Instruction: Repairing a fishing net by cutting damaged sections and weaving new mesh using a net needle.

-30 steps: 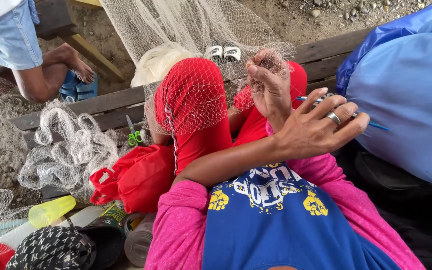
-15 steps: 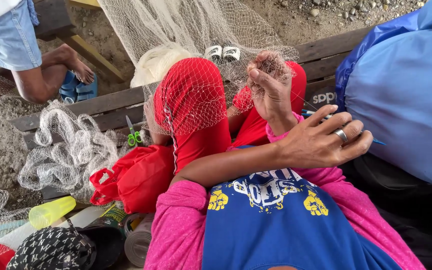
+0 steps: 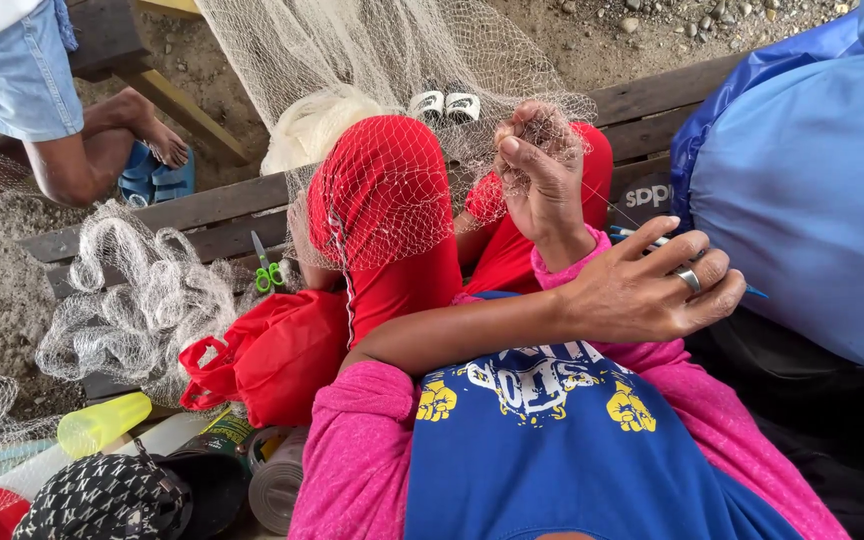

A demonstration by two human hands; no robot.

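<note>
Now drawing left hand [image 3: 652, 290], clamped on blue netting needle [image 3: 642, 236], nearer than 1 s ago, likely tightening twine; right hand [image 3: 542, 175] pinching net [image 3: 392, 200] just far of it, over red knee [image 3: 382, 160].

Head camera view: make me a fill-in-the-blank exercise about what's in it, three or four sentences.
1. The right hand pinches the ___ draped over the red-clad knees.
2. The left hand, wearing a ring, holds a thin ___ tool.
3. The scissors on the wooden bench have ___ handles.
4. The plastic cup at lower left is ___.

Missing words: net; blue; green; yellow.
</note>
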